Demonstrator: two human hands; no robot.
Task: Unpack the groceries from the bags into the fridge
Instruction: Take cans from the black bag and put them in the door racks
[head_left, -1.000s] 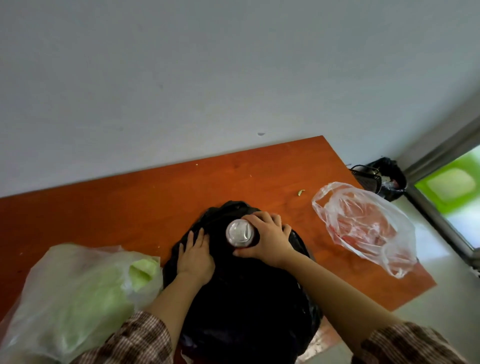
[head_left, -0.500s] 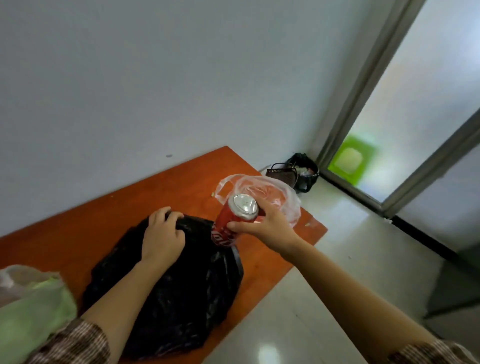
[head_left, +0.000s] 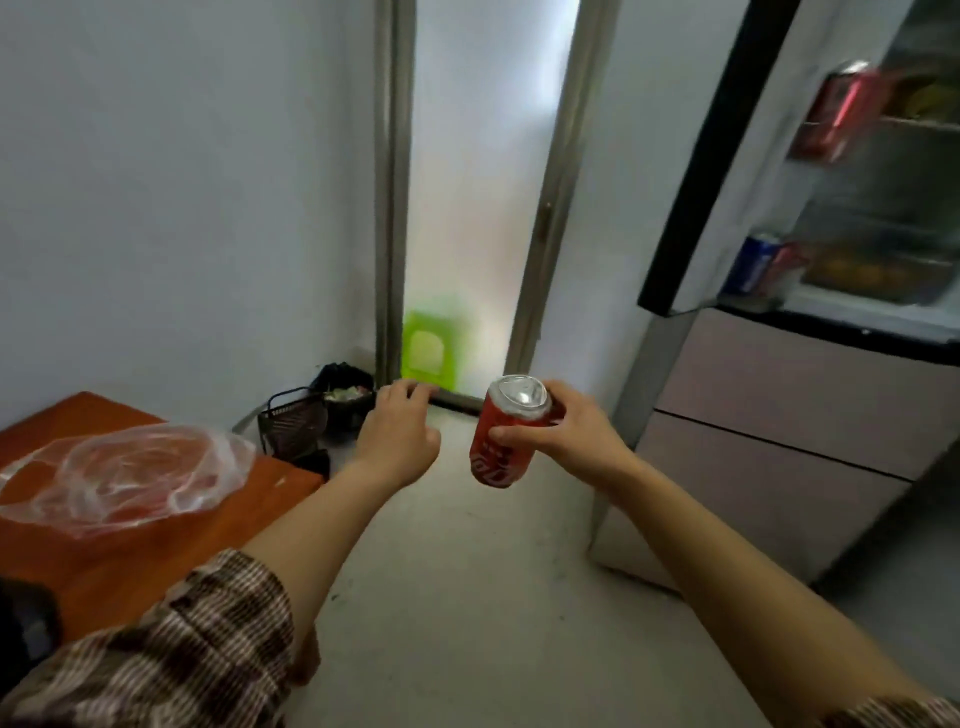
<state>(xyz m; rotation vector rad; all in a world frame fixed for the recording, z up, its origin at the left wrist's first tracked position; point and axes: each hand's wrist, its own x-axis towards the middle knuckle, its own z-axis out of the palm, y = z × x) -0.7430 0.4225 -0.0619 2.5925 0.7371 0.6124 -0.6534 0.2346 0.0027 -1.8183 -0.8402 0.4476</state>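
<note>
My right hand (head_left: 569, 434) grips a red soda can (head_left: 501, 434) around its side, held in the air above the floor, silver top up. My left hand (head_left: 400, 431) hangs in the air to the can's left, fingers loosely curled, holding nothing. The fridge (head_left: 810, 395) stands at the right with its upper door (head_left: 727, 171) swung open. Inside it I see a red can (head_left: 836, 114) on a door shelf and a blue can (head_left: 750, 265) lower down. A clear plastic bag (head_left: 130, 475) with something red in it lies on the orange table (head_left: 156, 551) at the left.
A corner of the black bag (head_left: 23, 623) shows at the left edge. A black wire basket (head_left: 293, 423) and a black bin (head_left: 345, 389) stand on the floor by the table's end. A frosted glass door (head_left: 478, 208) with a green shape behind it is straight ahead.
My view has swung right from the table to the fridge. The can has left the black bag and travels in my right hand. My left hand has let go of the black bag.
</note>
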